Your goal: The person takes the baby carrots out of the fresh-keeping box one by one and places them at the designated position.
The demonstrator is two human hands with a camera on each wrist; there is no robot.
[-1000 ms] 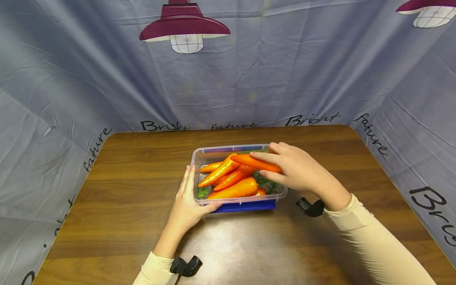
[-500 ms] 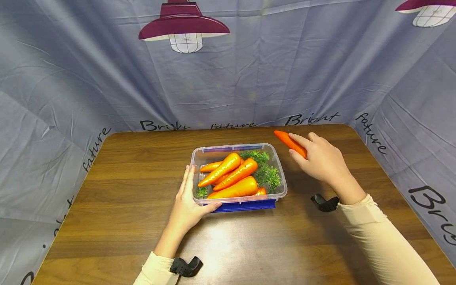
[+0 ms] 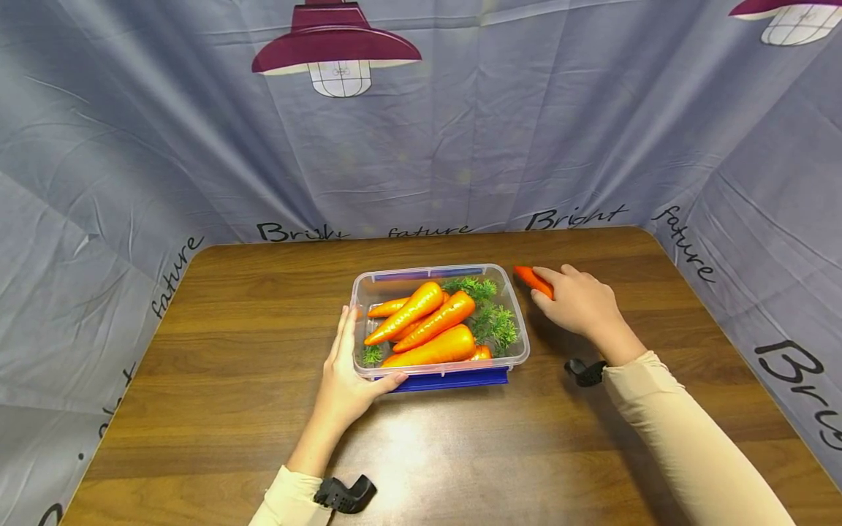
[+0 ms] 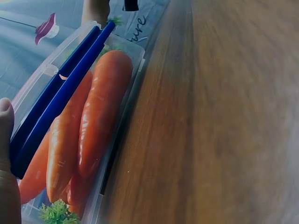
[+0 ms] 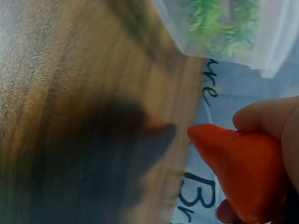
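Note:
A clear plastic box (image 3: 520, 321) with blue clips stands mid-table, holding several orange carrots (image 3: 437, 347) and green leafy tops (image 3: 496, 325). My left hand (image 3: 345, 383) rests on its front-left corner, fingers straight along the left wall and thumb on the front rim. In the left wrist view, a blue clip (image 4: 58, 100) hangs outward beside the thumb. To the right of the box, my right hand (image 3: 582, 303) grips a redder carrot (image 5: 240, 168), its tip pointing to the back left. The right wrist view shows this carrot apart from its shadow on the table.
The wooden table (image 3: 230, 409) extends around the box on every side. Grey-blue curtains (image 3: 460, 146) printed with lamps and lettering surround its back and sides. Black wrist devices (image 3: 345, 494) sit at both cuffs.
My right hand has carried the redder carrot out of the box to the right, then lowered it toward the table. More leafy tops show in the box. My left hand stays at the corner.

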